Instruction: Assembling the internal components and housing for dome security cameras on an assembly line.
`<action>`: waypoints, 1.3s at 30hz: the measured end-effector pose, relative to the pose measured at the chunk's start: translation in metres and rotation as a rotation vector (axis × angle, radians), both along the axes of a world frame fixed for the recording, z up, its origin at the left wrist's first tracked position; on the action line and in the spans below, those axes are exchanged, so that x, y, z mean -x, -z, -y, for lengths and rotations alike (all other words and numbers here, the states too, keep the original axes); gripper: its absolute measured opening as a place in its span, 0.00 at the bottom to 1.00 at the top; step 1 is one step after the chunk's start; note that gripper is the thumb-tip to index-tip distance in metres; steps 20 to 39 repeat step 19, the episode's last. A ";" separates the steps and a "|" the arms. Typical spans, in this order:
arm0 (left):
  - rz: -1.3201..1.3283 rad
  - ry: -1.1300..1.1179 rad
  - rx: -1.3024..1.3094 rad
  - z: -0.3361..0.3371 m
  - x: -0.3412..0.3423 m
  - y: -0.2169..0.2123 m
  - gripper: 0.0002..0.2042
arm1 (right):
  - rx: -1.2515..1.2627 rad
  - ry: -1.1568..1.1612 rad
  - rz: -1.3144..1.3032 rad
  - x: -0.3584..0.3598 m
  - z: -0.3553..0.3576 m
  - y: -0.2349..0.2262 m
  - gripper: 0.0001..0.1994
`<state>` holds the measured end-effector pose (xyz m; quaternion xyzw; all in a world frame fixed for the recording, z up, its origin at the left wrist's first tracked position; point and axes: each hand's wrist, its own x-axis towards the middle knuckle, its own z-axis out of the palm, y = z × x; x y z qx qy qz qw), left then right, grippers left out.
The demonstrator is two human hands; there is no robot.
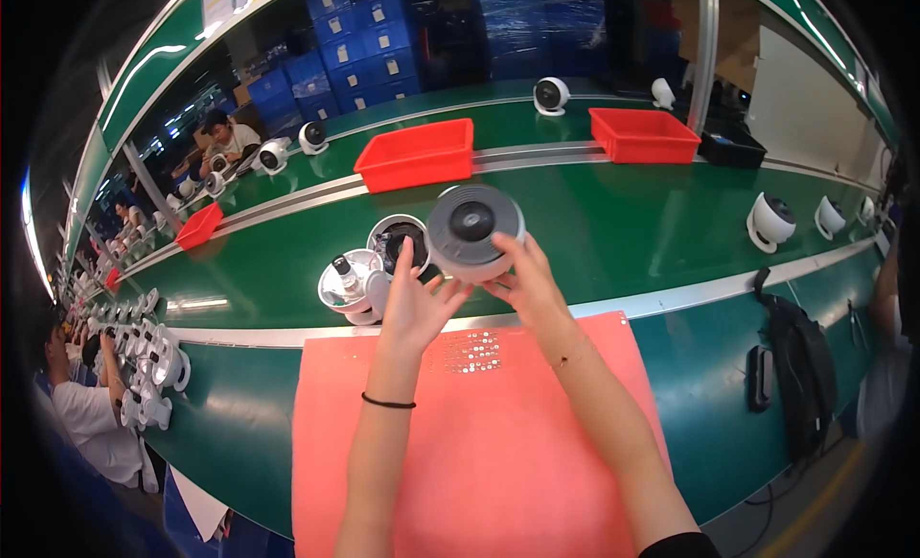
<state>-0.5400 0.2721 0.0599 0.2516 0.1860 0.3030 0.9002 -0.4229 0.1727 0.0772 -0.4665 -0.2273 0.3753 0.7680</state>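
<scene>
Both my hands are raised over the far edge of a pink mat. My right hand grips a round grey and white fan housing by its lower right rim, its dark centre facing me. My left hand touches the housing's lower left edge with fingers spread. Just behind my left hand, on the green conveyor belt, sit a white fan body with a motor shaft and a round open shell with dark insides. A patch of small screws lies on the mat below my hands.
Two red bins stand on the far side of the belt, with a third red bin at left. Finished white fans rest at right and far back. Several fan parts crowd the left, by a seated person. A black bag hangs at right.
</scene>
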 end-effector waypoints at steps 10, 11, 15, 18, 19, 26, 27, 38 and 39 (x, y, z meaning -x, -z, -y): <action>-0.012 -0.412 0.039 -0.066 0.033 0.083 0.26 | 0.202 0.376 0.084 -0.092 0.005 0.056 0.41; -0.014 -0.408 0.045 -0.066 0.032 0.085 0.26 | 0.209 0.379 0.085 -0.090 0.005 0.053 0.41; -0.033 -0.401 0.075 -0.065 0.037 0.089 0.26 | 0.512 0.858 0.883 -0.075 0.005 0.048 0.42; -0.083 -0.344 0.002 -0.075 0.047 0.099 0.30 | 0.317 0.797 1.488 -0.034 -0.001 0.027 0.40; -0.057 -0.276 0.017 -0.080 0.050 0.103 0.21 | 0.301 0.655 1.592 -0.027 -0.006 0.028 0.40; -0.057 -0.276 0.017 -0.080 0.050 0.103 0.21 | 0.301 0.655 1.592 -0.027 -0.006 0.028 0.40; -0.057 -0.276 0.017 -0.080 0.050 0.103 0.21 | 0.301 0.655 1.592 -0.027 -0.006 0.028 0.40; -0.057 -0.276 0.017 -0.080 0.050 0.103 0.21 | 0.301 0.655 1.592 -0.027 -0.006 0.028 0.40; -0.057 -0.276 0.017 -0.080 0.050 0.103 0.21 | 0.301 0.655 1.592 -0.027 -0.006 0.028 0.40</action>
